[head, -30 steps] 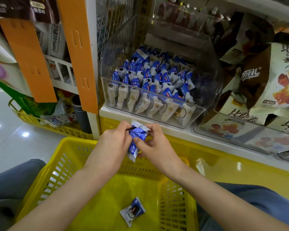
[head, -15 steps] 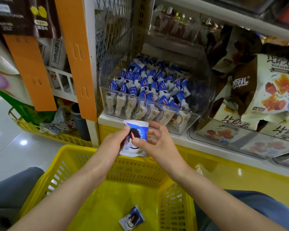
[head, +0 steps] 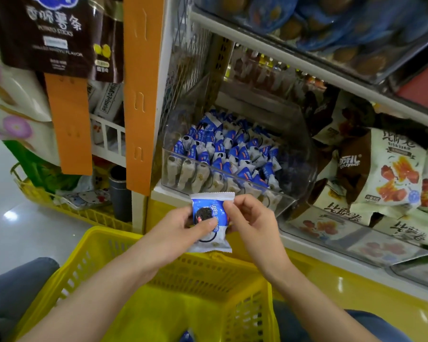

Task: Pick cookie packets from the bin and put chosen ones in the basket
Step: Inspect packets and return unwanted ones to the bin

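You hold one cookie packet (head: 208, 208) between both hands, upright, with its printed blue face turned to you. Your left hand (head: 181, 228) grips it from the left side: the thumb lies across the front of the packet and the fingers are curled behind it. Your right hand (head: 253, 218) pinches the right edge of the packet between thumb and forefinger, and its other fingers are bent in. The packet is in the air, over the far rim of the yellow basket (head: 208, 272) and just in front of the white shelf edge (head: 169, 193).

The clear bin (head: 304, 169) stands on this shelf, above and behind the packet. It is filled with many blue and white packets (head: 227, 149), and its low front wall is near the top seal of your packet. Over the bin there is open room up to the next shelf. The orange strip (head: 140, 95) closes the left side of the bin, and large snack bags (head: 393, 174) lie to its right.

The basket is open below your forearms. At the bottom edge of the view a small blue corner of another packet (head: 186, 338) shows inside it. On the left, a second yellow basket (head: 84, 213) stands on the floor (head: 22, 230)
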`<state>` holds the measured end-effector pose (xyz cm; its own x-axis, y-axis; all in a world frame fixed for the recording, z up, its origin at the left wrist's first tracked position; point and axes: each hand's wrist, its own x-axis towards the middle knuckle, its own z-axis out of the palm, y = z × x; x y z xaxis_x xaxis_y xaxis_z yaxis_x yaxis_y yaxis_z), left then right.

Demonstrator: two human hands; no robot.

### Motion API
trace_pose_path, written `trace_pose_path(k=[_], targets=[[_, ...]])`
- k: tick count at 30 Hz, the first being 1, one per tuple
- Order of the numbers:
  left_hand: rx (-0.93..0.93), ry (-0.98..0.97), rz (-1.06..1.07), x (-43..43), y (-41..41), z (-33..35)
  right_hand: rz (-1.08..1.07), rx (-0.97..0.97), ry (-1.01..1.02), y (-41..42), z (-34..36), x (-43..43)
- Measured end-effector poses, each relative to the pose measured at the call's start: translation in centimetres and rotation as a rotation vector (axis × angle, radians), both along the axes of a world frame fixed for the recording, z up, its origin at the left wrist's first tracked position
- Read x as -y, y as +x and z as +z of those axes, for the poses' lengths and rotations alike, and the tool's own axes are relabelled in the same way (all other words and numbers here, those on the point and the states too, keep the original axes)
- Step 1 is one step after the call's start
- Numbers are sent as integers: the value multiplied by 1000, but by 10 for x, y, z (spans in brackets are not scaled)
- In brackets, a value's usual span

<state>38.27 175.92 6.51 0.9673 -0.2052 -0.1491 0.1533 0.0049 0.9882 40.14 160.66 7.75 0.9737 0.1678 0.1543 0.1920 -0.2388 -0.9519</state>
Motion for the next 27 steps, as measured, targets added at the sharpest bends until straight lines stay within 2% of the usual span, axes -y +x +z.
trace_pose_path(k=[3, 7, 9, 11, 15, 18, 22, 27], targets=[[38, -43, 10, 3, 4, 4, -9, 19, -9, 2, 10, 4], [31, -81, 158, 0, 12, 9, -95, 149, -75, 20, 43, 13], [42, -106, 218, -2, 16, 11, -128, 220, -211, 37, 62, 19], [77, -149, 252, -2, 21, 15, -167, 247, -464, 61, 74, 23], [119, -216, 282, -2, 26, 21, -220, 71, -950, 109, 79, 36], [126, -249, 305, -2, 26, 22, -215, -59, -1196, 135, 74, 37], [125, -287, 318, -2, 26, 24, -215, -202, -1368, 150, 63, 31], [115, -370, 289, -2, 27, 28, -201, -230, -1478, 146, 64, 29]])
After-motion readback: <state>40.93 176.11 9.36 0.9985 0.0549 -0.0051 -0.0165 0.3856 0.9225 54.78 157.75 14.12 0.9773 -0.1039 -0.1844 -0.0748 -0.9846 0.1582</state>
